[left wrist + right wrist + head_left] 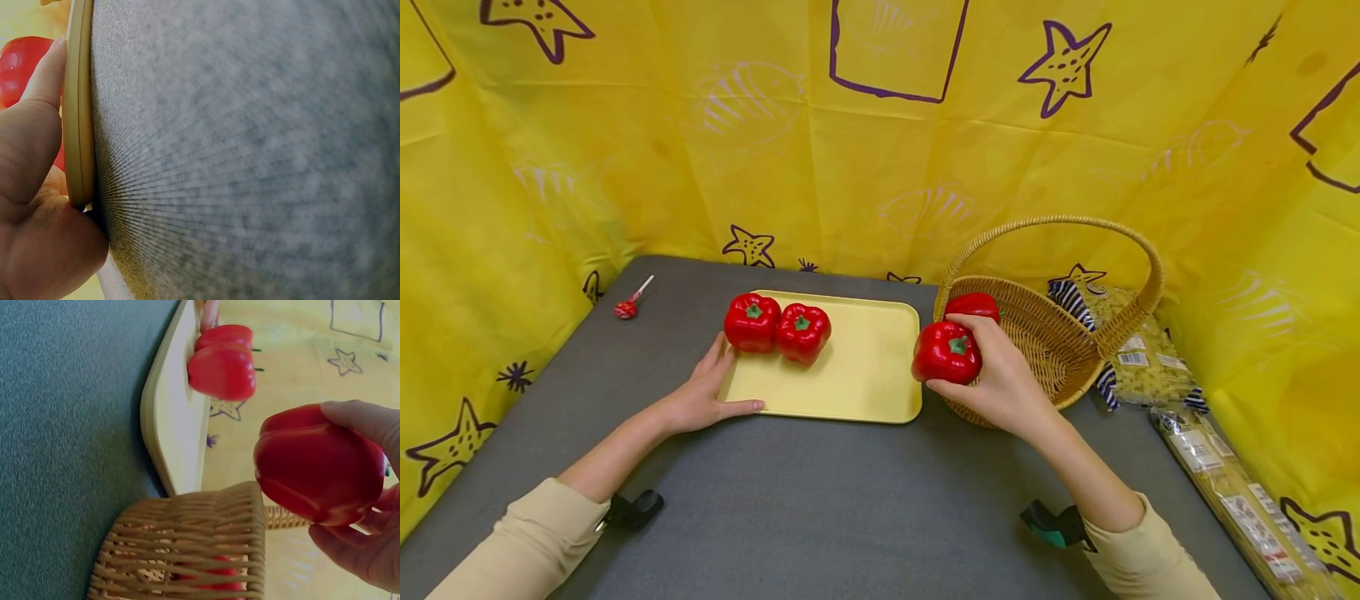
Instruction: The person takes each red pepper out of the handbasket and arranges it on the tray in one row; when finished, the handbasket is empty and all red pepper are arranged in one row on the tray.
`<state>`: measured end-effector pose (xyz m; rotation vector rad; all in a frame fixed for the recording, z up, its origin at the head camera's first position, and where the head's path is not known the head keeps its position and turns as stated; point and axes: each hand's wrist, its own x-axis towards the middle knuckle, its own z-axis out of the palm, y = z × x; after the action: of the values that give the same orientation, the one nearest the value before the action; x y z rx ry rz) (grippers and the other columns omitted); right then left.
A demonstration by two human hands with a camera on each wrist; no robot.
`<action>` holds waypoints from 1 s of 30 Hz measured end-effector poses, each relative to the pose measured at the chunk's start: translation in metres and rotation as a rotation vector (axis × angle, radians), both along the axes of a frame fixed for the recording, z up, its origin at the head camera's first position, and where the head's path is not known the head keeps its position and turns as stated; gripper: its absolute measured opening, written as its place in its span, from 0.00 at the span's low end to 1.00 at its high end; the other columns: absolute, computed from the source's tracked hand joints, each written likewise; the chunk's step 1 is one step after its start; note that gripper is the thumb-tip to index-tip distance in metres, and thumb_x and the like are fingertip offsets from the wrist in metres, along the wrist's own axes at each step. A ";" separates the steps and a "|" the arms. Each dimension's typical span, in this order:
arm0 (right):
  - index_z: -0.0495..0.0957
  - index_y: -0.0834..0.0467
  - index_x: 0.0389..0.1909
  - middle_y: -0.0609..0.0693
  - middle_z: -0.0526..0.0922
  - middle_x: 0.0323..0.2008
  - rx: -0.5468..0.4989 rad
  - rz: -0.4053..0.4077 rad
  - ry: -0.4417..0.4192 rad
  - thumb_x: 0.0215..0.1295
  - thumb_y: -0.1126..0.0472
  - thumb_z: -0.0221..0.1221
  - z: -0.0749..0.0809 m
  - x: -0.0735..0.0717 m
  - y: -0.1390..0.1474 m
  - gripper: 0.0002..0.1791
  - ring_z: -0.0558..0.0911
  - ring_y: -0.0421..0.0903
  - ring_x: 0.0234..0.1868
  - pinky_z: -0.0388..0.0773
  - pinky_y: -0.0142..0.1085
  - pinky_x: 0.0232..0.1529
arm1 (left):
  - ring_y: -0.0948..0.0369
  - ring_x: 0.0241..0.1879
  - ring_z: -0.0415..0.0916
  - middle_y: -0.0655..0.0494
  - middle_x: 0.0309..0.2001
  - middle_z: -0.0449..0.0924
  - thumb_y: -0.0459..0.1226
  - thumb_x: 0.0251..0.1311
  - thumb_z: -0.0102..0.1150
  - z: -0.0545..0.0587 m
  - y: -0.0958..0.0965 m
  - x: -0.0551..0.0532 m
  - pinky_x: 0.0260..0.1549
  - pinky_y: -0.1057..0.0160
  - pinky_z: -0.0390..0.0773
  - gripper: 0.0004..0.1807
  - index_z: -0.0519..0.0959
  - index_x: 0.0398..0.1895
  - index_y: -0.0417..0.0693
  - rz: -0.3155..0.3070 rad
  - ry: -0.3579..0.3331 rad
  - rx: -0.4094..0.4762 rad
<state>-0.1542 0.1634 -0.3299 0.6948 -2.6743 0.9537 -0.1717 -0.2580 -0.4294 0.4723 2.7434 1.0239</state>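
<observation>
My right hand [1003, 379] holds a red bell pepper [946, 352] with a green stem, thumb and fingers on either side of it. In the right wrist view this pepper [319, 465] is raised above the basket's rim. Two more red bell peppers, the left one [752, 322] and the right one [803, 332], sit side by side on the left part of a pale yellow tray [865, 367]. At the tray's near left corner rests my left hand [703, 396], thumb along the front rim and fingers at the left edge. Another red pepper [973, 305] lies in the wicker basket [1052, 333].
The basket's tall handle [1067, 220] arches over it, just right of the tray. Behind it lies a bag of pasta [1138, 354], and a long clear package [1240, 500] runs along the right edge. A lollipop [628, 307] lies far left on the grey table [820, 508].
</observation>
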 end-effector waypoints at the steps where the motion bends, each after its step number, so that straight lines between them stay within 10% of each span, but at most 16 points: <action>1: 0.66 0.57 0.63 0.53 0.73 0.57 0.001 0.005 -0.001 0.43 0.54 0.78 0.000 0.000 -0.001 0.46 0.73 0.52 0.56 0.78 0.52 0.50 | 0.32 0.71 0.26 0.33 0.74 0.20 0.53 0.56 0.67 0.000 0.000 0.000 0.59 0.25 0.40 0.62 0.33 0.78 0.43 0.000 0.000 0.001; 30: 0.66 0.61 0.64 0.53 0.74 0.56 0.031 0.111 -0.047 0.46 0.53 0.77 -0.024 -0.010 -0.045 0.45 0.72 0.48 0.55 0.77 0.45 0.52 | 0.34 0.72 0.25 0.35 0.75 0.19 0.54 0.56 0.66 0.001 0.000 0.001 0.60 0.26 0.40 0.62 0.33 0.78 0.44 -0.006 -0.008 0.001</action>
<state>-0.1646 0.1183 -0.3540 0.8454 -2.7219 0.9687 -0.1706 -0.2582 -0.4285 0.4748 2.7326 1.0242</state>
